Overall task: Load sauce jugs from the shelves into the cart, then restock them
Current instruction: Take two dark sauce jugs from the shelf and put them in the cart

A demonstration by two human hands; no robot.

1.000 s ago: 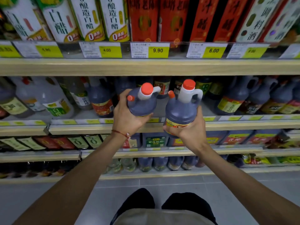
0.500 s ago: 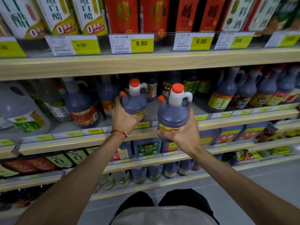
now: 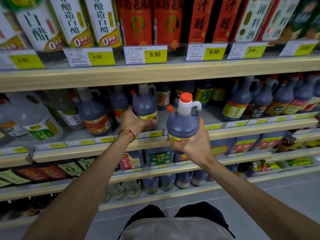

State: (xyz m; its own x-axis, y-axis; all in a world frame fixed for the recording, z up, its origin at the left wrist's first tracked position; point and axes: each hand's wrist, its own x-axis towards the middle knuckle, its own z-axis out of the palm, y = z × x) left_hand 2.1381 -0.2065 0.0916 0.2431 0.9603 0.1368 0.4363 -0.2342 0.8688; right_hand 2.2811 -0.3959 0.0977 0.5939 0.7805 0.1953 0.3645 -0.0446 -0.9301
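Two dark sauce jugs with orange caps and white handles are in my hands. My left hand (image 3: 133, 121) grips one jug (image 3: 145, 103) by its lower body; that jug stands upright on the middle shelf (image 3: 173, 135), set in among the other bottles. My right hand (image 3: 194, 141) holds the second jug (image 3: 183, 123) from below, upright, in the air in front of the shelf's edge. A bare stretch of shelf lies behind the second jug.
Rows of dark jugs fill the middle shelf to the left (image 3: 93, 115) and right (image 3: 237, 103). Clear vinegar jugs (image 3: 34, 122) stand far left. An upper shelf (image 3: 155, 73) with price tags hangs close above. Lower shelves hold more bottles. Grey floor tiles lie below.
My left hand has pushed its jug back and down onto the middle shelf. My right hand has stayed in front of the shelf with its jug, slightly lower.
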